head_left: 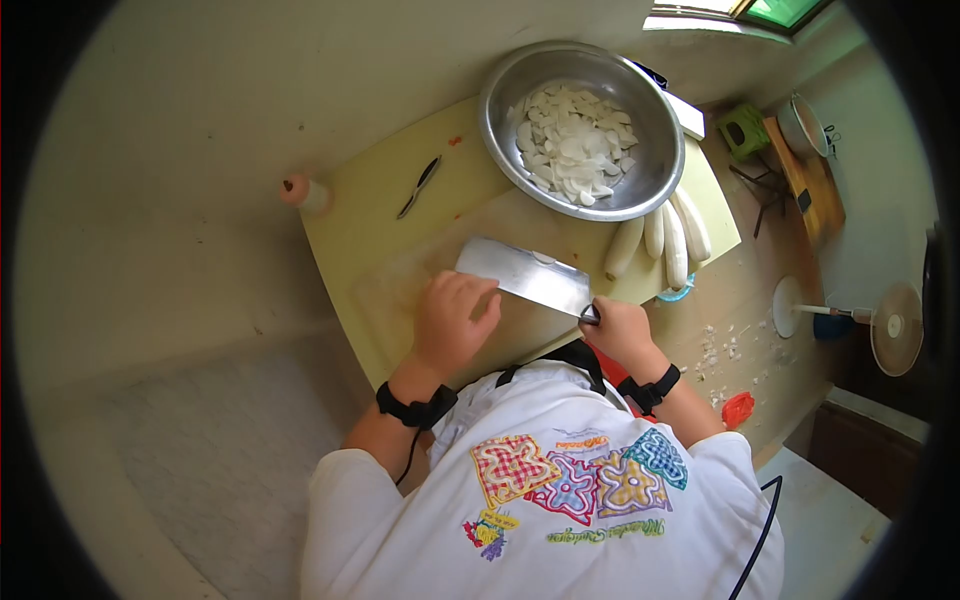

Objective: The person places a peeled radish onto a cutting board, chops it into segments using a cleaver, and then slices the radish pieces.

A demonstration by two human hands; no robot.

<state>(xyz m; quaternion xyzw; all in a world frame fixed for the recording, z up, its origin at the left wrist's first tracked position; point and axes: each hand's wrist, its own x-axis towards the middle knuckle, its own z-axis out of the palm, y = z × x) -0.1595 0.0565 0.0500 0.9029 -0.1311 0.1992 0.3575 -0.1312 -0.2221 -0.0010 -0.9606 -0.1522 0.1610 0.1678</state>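
My right hand (pixel 618 330) is wrapped around the dark handle of a cleaver (pixel 522 274), its wide blade lying across the cutting board (pixel 385 295). One pale slice (pixel 542 258) clings to the blade near its far edge. Close to the blade's left end, my left hand (pixel 455 318) has its thumb apart from the bent fingers, and nothing shows in it. Beyond the blade, a large metal bowl (pixel 665 160) contains many thin white slices (pixel 575 140). Several long, peeled white radishes (pixel 676 245) lie at the table's right side, partly under the bowl's rim.
On the yellowish table (pixel 345 210) lies a slim black-and-silver tool (pixel 420 187). A pink-capped bottle (pixel 305 193) stands at the left edge, near the wall. To the right are a fan (pixel 897 330), a green stool (pixel 742 130), a pot (pixel 803 125) and scraps (pixel 715 350) on the floor.
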